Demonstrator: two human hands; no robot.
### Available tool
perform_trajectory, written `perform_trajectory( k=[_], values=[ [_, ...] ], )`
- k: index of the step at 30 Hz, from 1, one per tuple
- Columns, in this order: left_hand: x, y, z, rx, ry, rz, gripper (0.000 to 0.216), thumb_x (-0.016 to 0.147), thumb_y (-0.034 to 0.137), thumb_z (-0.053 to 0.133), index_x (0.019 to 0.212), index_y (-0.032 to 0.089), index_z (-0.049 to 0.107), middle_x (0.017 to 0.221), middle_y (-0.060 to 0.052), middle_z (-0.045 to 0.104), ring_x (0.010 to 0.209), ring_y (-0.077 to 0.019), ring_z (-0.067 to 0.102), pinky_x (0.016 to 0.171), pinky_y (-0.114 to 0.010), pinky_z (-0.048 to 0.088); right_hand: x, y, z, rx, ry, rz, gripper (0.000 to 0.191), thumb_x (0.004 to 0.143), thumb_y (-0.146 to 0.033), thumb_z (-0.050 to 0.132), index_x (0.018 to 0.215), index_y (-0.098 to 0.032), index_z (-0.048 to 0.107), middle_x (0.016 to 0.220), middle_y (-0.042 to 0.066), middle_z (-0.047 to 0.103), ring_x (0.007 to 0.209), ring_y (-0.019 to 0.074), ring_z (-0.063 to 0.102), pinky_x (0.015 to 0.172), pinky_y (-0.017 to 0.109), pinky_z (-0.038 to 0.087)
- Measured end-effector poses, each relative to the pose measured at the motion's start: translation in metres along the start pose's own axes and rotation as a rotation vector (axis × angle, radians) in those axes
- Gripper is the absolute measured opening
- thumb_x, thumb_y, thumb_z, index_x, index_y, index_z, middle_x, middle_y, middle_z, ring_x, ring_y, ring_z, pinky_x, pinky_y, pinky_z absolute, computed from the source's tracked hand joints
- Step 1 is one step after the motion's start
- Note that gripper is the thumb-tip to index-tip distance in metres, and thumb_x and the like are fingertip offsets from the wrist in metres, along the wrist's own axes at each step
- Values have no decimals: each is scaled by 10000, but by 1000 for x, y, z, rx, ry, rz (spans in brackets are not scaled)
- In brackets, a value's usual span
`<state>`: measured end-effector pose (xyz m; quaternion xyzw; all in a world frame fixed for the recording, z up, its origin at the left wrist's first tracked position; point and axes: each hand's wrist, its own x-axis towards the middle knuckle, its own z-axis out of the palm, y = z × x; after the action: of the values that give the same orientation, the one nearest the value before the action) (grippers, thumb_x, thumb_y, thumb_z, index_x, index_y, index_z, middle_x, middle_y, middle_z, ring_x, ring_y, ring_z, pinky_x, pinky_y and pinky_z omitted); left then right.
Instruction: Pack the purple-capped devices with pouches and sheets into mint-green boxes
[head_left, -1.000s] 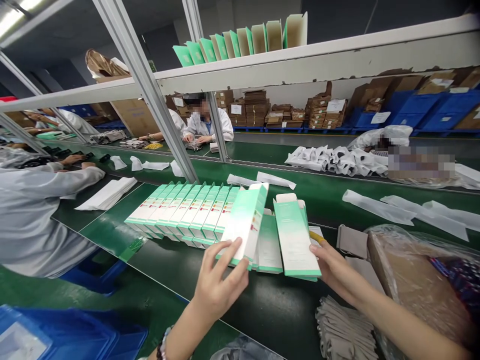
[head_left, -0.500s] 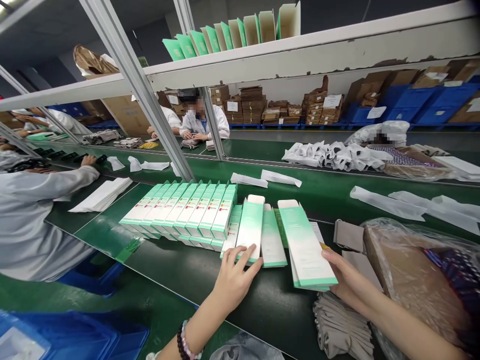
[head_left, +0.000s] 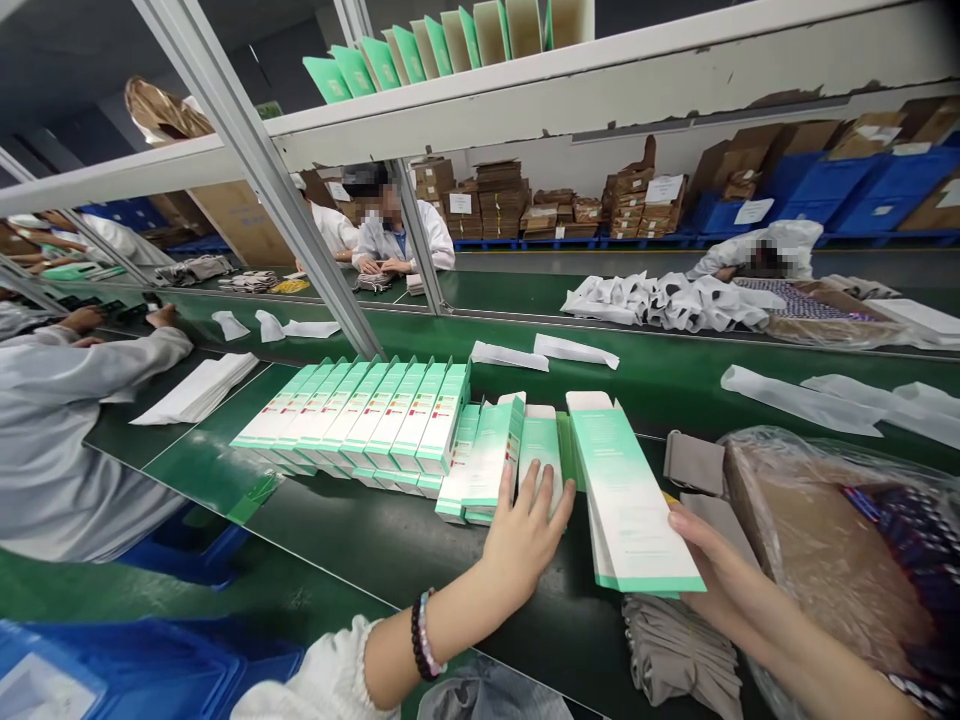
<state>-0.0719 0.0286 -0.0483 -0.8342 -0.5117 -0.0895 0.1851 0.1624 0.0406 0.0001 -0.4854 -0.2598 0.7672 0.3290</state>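
Note:
My left hand [head_left: 529,530] is spread out, its fingertips over the lower part of a green-and-white carton [head_left: 538,432]. Left of those fingers a second carton [head_left: 487,455] leans at a slant against the neighbouring ones. My right hand [head_left: 709,550] grips a tall, flat carton [head_left: 634,490] by its right edge, top flap up. Another carton's edge shows behind the held one. A row of upright cartons [head_left: 360,415] stands to the left, on top of a lower layer.
Folded grey cloth pouches [head_left: 679,650] lie below my right hand, near a plastic-lined box [head_left: 795,530]. White sleeves [head_left: 577,350] lie on the green belt. A shelf [head_left: 600,85] with open cartons crosses overhead. Co-workers sit at left and across; a blue bin [head_left: 165,670] is lower left.
My left hand has moved right, off the carton it was on, and that carton now leans left. My right hand has shifted slightly right with its carton.

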Motion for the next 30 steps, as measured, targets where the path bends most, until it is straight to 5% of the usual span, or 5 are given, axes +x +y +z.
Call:
perform_trajectory(
  k=[6,12,16,20,30],
  values=[
    [-1,-5,15,14,-3,60,436,966,167,455,1400,208,462,1370,-166,593,1282,-323,550,1075,-589,415,-19,8,-8,44,101,-24,809,723,-589,703,1437,-305,451,1260,86,679,1117,397,635,764,466,597],
    [-7,-31,-20,-229,230,79,497,879,65,442,1375,81,458,1365,-157,605,1307,-267,528,1078,-448,455,-28,28,-22,123,191,-42,786,754,-647,598,1443,-295,457,1281,98,667,1123,432,630,829,544,592],
    [-19,-59,-45,-397,425,-181,532,840,96,587,1353,148,457,1285,-144,649,1185,-253,595,971,-389,522,-29,40,-26,264,208,-29,825,717,-621,659,1446,-293,457,1263,115,675,1086,455,642,824,558,589],
    [-35,-80,-35,-217,602,-383,497,795,150,718,1241,193,505,1126,-136,660,1019,-278,628,830,-397,539,-34,40,-10,345,184,-19,753,754,-577,682,1428,-316,472,1235,69,698,1095,407,653,830,507,598],
    [-51,-83,-4,-23,390,-710,466,828,549,661,1089,167,606,859,-56,515,723,-212,574,531,-258,423,-27,48,6,410,109,7,680,742,-506,736,1355,-274,556,1258,71,686,1157,383,620,876,485,570]
  ],
)
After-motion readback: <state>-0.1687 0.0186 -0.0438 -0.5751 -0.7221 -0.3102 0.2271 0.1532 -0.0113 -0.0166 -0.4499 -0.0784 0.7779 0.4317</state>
